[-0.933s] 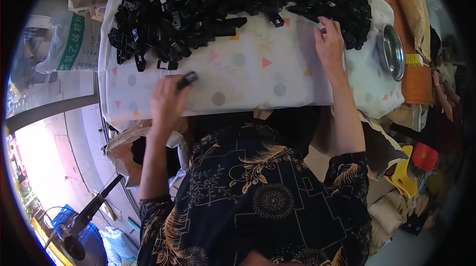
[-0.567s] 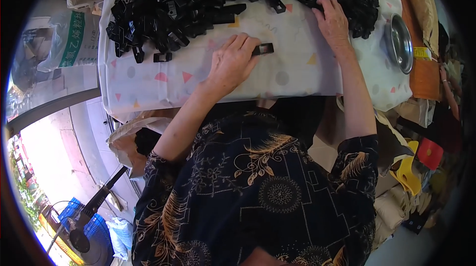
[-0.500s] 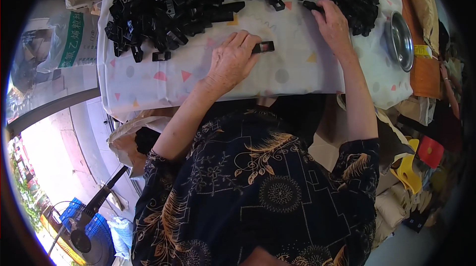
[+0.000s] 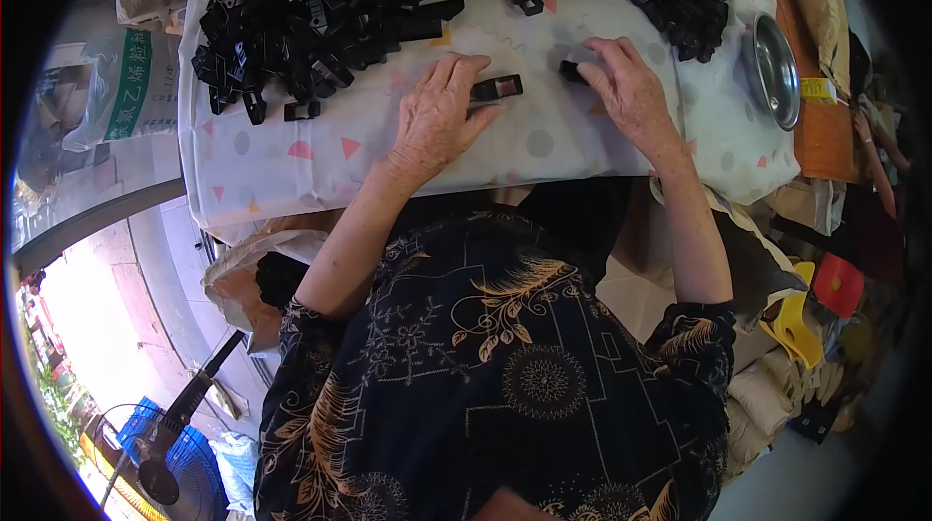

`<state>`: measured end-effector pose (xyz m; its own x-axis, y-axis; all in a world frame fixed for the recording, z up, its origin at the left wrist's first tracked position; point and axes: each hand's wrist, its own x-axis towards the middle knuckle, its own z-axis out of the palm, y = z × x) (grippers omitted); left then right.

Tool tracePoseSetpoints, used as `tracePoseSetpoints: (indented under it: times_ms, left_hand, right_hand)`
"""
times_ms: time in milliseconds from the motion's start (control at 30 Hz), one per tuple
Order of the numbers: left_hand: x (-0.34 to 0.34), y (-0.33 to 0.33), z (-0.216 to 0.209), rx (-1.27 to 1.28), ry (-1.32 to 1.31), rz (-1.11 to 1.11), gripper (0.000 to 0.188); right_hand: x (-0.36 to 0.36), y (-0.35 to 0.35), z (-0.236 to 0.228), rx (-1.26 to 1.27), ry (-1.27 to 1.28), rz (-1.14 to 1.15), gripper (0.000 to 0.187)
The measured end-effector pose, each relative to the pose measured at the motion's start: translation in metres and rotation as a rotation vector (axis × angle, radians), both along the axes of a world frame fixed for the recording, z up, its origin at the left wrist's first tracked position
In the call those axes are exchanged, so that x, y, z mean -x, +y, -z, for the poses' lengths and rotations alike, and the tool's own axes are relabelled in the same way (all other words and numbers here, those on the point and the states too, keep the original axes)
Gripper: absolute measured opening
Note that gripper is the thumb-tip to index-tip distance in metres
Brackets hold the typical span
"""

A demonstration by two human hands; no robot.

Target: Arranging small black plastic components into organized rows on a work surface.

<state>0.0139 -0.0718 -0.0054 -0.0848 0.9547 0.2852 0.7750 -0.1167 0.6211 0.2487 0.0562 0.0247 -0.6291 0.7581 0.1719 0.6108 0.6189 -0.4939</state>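
Black plastic piece [image 4: 507, 86]: lying on the counter [image 4: 582, 152] toward twelve o'clock. Holding grip of left hand [image 4: 435, 118] apart at the piece's nine-o'clock end. Clamping grip of right hand [image 4: 636, 99] on second piece [image 4: 571, 70] toward one o'clock. Lying farther toward twelve o'clock: black pile [image 4: 320, 16].

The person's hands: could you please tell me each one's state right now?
Left hand: curled by a black windowed piece; whether it grips cannot be told.
Right hand: closed on a second black piece.
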Motion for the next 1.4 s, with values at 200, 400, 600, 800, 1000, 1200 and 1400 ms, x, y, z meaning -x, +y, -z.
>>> tracePoseSetpoints:
  times_ms: [200,400,600,800,1000,1200,1400]
  left_hand:
    - [0.002,0.005,0.005,0.066,-0.002,0.039,0.039]
    - [0.003,0.013,0.004,0.123,0.022,0.076,0.035]
    - [0.002,0.015,0.004,0.118,-0.012,0.078,0.035]
    - [0.003,0.011,0.006,0.116,-0.034,0.070,0.035]
    - [0.002,0.014,0.003,0.093,-0.020,0.052,0.034]
    - [0.006,0.014,0.002,0.022,0.022,0.095,0.033]
    - [0.013,0.058,-0.021,-0.064,0.110,0.087,0.029]
  right_hand:
    - [-0.006,-0.008,0.012,0.005,0.116,-0.155,0.029]
    - [0.034,-0.028,0.002,-0.043,0.277,-0.253,0.030]
    - [0.048,-0.022,0.013,-0.284,0.196,-0.400,0.033]
    - [0.045,-0.033,0.015,-0.374,0.100,-0.397,0.036]
    - [0.037,-0.039,0.031,-0.442,0.002,-0.322,0.045]
    - [0.035,-0.032,0.027,-0.407,0.040,-0.348,0.045]
    - [0.041,0.034,0.012,-0.312,0.335,-0.082,0.041]
